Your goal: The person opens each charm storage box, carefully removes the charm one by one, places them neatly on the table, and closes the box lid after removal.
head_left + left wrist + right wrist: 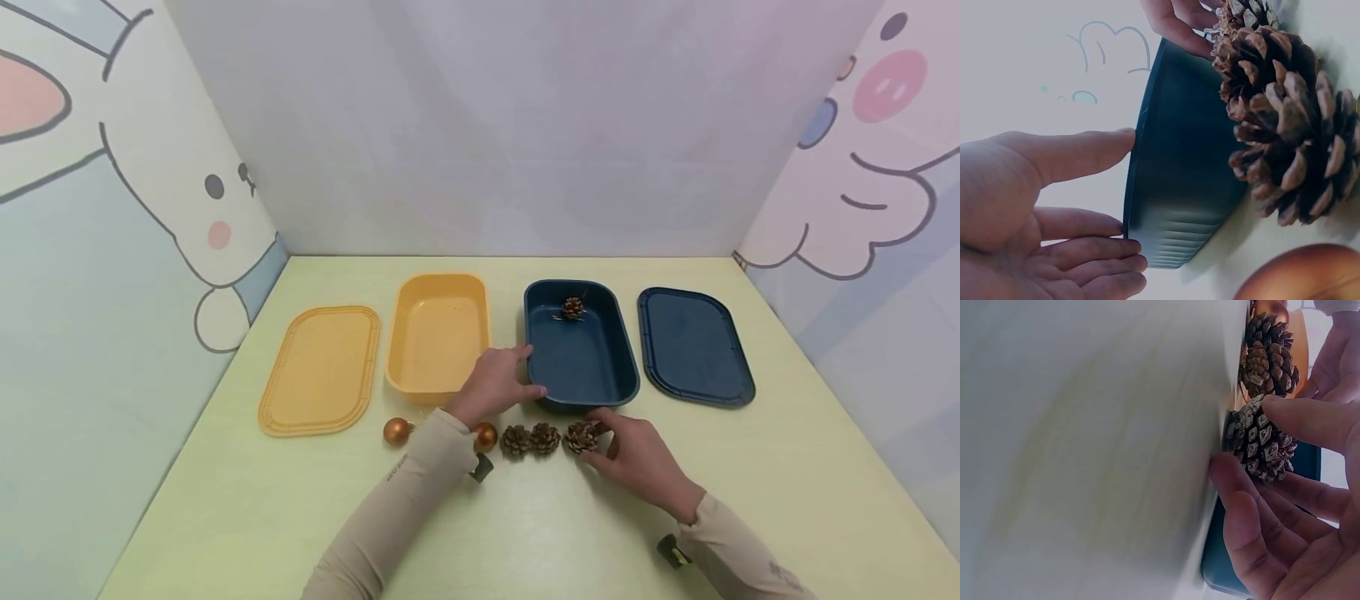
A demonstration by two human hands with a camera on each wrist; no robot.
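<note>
My right hand point(643, 460) holds a pine cone point(1263, 440) between thumb and fingers, close over the table before the navy box point(581, 358). My left hand point(491, 385) touches that box's near left corner, its thumb and fingers point(1104, 247) extended at the rim. Two more pine cones, a left one point(515, 442) and a right one point(545, 439), sit side by side between the hands. Inside the navy box, toward the back, lies a small pine cone point(572, 308). A copper ball point(486, 437) is partly hidden behind the left sleeve.
To the left stands a yellow box point(438, 333), with a flat yellow lid point(321, 371) beside it. A navy lid point(697, 346) lies right of the navy box. Another copper ball point(397, 432) rests in front of the yellow box. Walls border the table's back and sides.
</note>
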